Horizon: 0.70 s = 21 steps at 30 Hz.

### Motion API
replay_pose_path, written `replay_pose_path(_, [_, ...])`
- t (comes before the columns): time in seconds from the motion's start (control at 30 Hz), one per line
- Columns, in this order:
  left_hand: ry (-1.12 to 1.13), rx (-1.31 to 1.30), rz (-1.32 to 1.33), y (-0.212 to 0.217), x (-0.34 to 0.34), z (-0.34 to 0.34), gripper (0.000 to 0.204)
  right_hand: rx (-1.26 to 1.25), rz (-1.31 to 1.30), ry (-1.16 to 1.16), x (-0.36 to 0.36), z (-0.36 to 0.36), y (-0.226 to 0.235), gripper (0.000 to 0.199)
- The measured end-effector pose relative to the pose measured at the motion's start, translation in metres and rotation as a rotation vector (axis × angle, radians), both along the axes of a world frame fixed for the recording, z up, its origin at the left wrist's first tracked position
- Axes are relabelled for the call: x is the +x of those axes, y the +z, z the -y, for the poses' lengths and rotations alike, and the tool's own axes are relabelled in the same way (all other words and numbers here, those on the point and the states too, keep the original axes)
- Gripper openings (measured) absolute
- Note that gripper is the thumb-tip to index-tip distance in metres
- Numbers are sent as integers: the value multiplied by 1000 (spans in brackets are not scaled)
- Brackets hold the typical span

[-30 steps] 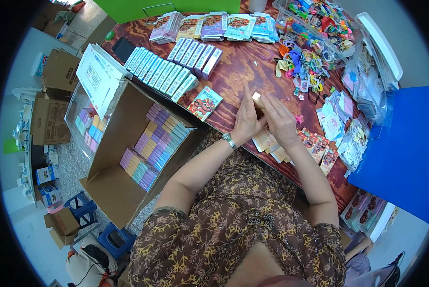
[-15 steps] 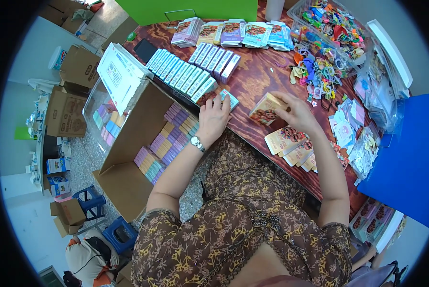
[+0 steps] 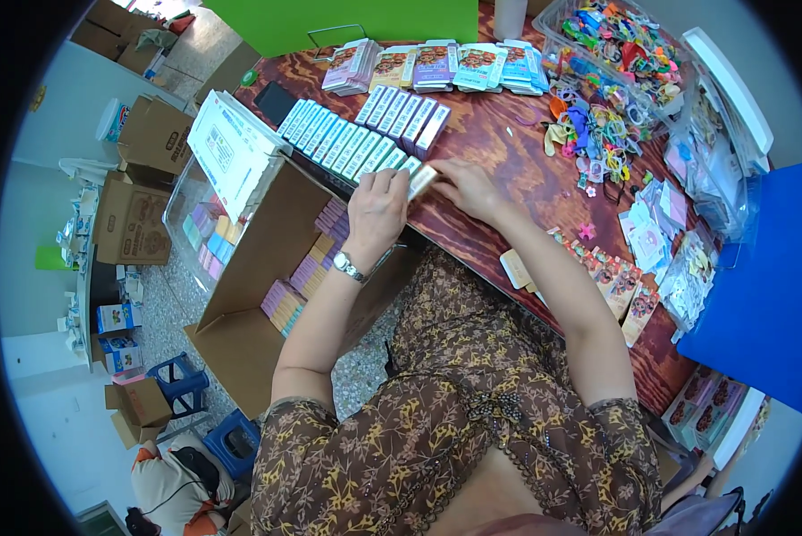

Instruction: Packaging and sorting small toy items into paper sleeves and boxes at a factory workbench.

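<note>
A small yellow box [image 3: 422, 183] is tilted at the near end of a row of upright teal and green boxes [image 3: 347, 147]. My right hand [image 3: 466, 188] pinches its right side between thumb and fingers. On its other side, my left hand [image 3: 378, 213], with a watch on the wrist, curls its fingers at the row's end. Its fingertips meet the yellow box and the last teal box; what lies under them is hidden. A shorter row of purple boxes [image 3: 401, 112] stands right behind. Flat yellow cartons [image 3: 516, 268] lie partly under my right forearm.
An open cardboard box [image 3: 240, 259] with stacked pastel boxes inside stands at the table's left edge. Several carton stacks [image 3: 432, 67] line the back. Colourful trinkets [image 3: 597, 125], plastic bags [image 3: 687, 286] and a fan of printed cards [image 3: 629, 295] lie at the right.
My right hand has carried the yellow box leftward to the row's end. The teal box under my left hand has gone from lying flat to upright in the row.
</note>
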<state>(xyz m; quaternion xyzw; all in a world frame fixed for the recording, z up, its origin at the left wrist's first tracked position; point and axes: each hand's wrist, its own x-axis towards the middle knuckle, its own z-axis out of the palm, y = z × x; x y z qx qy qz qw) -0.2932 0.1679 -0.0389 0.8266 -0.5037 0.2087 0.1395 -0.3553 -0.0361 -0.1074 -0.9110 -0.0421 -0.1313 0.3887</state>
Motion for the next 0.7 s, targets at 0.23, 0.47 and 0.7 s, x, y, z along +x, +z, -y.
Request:
replay_pose_path(0.23, [40,54,52,-26,3,-10,46,-104,-92,49,-48,35,52,52])
replay_pose_path(0.47, [-31,39,31,-11,-14,8,49,-642,-403,199,-170,70,70,93])
replay_pose_path(0.7, [-370,-308,-278,-2,-65,36,67,-617,-433,84,-180,75,69,81])
